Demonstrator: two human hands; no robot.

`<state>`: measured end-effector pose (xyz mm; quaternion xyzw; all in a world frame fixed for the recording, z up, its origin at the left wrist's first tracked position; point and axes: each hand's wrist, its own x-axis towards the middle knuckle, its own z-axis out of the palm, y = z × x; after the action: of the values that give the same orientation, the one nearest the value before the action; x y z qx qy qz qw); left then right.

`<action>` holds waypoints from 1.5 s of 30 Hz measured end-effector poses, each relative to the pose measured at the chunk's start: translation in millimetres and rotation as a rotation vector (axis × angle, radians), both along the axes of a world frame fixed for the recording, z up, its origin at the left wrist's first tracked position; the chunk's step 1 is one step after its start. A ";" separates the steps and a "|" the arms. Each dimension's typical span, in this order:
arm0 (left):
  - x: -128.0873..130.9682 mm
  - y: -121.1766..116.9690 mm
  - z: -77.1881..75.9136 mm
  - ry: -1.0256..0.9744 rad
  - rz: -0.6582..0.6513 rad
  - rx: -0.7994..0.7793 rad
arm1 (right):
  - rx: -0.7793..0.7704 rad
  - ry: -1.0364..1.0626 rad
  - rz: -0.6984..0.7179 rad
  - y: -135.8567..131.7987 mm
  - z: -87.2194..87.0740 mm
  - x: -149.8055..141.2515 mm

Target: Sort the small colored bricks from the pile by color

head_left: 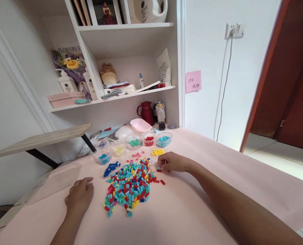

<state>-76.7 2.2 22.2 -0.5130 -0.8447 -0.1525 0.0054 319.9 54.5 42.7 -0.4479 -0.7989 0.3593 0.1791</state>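
Observation:
A heap of small toy building bricks [132, 182] in mixed colours lies on the pink table cover. At the heap's right edge, my right hand [170, 161] is closed, its fingertips pinched down at a light blue brick [158, 168] and touching the cover; a red brick shows just beneath them. Loose red bricks [163, 182] lie close by, and a small group of yellow bricks [157, 152] sits just beyond that hand. My left hand [80, 193] rests on the cover left of the heap, fingers loosely apart and holding nothing.
Behind the heap stand clear tubs of sorted bricks, including a light blue tub [164, 139], a red tub [149, 140] and a green tub [134, 142]. Dark blue bricks [112, 168] lie left. Farther back are a pink basin [140, 125], red jug [147, 114] and bottle [161, 117].

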 end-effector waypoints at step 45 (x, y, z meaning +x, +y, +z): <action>-1.3 -14.1 3.4 -1.031 0.048 0.735 | -0.070 0.086 -0.032 12.1 -28.2 -3.5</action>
<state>-78.0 -12.0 25.6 -0.3194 -0.6425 -0.6599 -0.2229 316.4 66.7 14.4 -0.4507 -0.7701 0.4029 0.2035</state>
